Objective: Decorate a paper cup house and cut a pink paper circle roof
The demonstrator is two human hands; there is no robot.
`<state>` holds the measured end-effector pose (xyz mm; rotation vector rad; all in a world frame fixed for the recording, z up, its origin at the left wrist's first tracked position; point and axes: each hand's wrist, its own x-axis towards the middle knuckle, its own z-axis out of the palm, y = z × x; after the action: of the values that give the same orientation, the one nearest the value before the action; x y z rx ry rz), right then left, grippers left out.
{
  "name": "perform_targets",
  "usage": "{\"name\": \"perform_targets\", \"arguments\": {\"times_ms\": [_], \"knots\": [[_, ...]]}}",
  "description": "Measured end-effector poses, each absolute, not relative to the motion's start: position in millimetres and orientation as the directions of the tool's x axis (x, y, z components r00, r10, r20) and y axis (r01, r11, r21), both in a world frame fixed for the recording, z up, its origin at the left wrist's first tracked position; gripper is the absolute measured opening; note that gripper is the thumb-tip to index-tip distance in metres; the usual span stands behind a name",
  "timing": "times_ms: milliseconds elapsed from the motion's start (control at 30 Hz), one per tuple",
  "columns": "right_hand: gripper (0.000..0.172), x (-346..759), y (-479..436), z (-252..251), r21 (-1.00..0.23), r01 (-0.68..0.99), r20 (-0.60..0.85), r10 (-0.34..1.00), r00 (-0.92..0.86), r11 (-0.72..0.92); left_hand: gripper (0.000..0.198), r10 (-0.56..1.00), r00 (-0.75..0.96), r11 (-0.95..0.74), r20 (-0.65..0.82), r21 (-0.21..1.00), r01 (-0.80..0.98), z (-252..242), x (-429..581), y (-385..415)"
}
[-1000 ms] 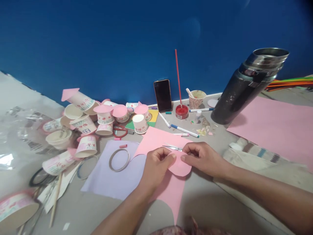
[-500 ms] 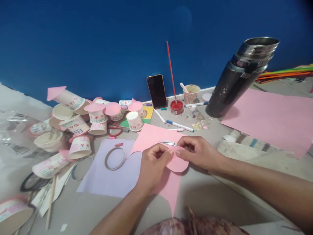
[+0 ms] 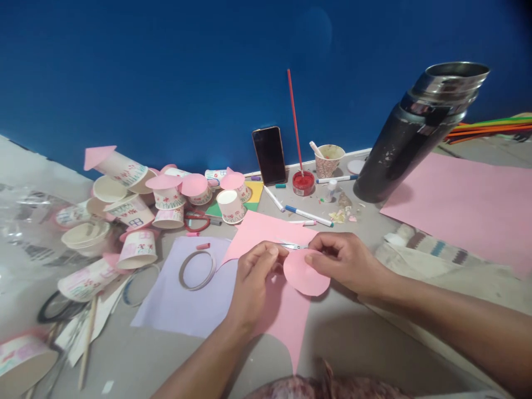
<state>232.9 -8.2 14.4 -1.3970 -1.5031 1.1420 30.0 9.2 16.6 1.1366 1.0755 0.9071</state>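
Note:
A round pink paper disc (image 3: 305,274) is pinched at its upper right between the thumb and fingers of my right hand (image 3: 347,263). Beside the disc's left edge is my left hand (image 3: 255,274), its thumb and fingers drawn together; whether they grip anything is hidden. Small scissors (image 3: 293,246) show just above the disc, their blades pointing left and their handles hidden behind my right hand. Under both hands lies a cut pink sheet (image 3: 253,230) with curved edges and a pointed lower tip.
A lilac sheet (image 3: 160,299) carries a tape roll (image 3: 182,271). Decorated paper cups (image 3: 137,249) crowd the left side. Behind are a phone (image 3: 269,156), a red paint pot (image 3: 303,184) and markers (image 3: 310,216). A dark flask (image 3: 386,149), cloth (image 3: 415,274) and pink sheet (image 3: 461,194) occupy the right.
My left thumb has come off the disc's face and that hand has shifted slightly left. The disc, held by my right hand, has moved a little right and shows more of its surface.

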Motion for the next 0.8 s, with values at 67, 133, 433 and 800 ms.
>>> {"name": "perform_targets", "arguments": {"times_ms": [67, 133, 433, 800], "knots": [[0.018, 233, -9, 13, -0.939, 0.339, 0.029, 0.995, -0.099, 0.061, 0.029, 0.940, 0.276, 0.215, -0.200, 0.976, -0.024, 17, 30, 9], [0.017, 233, -9, 10, -0.902, 0.398, 0.129, 0.985, -0.118, 0.166, 0.023, 0.935, 0.296, 0.207, -0.198, 0.978, 0.000, 19, 31, 8], [0.018, 231, -11, 4, -0.854, 0.440, 0.213, 0.959, -0.190, 0.277, 0.018, 0.940, 0.279, 0.124, -0.195, 0.959, 0.253, 25, 40, 5], [0.037, 241, -3, 7, -0.994, -0.060, -0.086, 0.995, -0.044, -0.088, 0.023, 0.930, 0.151, 0.330, -0.335, 0.942, 0.058, 26, 37, 12]]}}
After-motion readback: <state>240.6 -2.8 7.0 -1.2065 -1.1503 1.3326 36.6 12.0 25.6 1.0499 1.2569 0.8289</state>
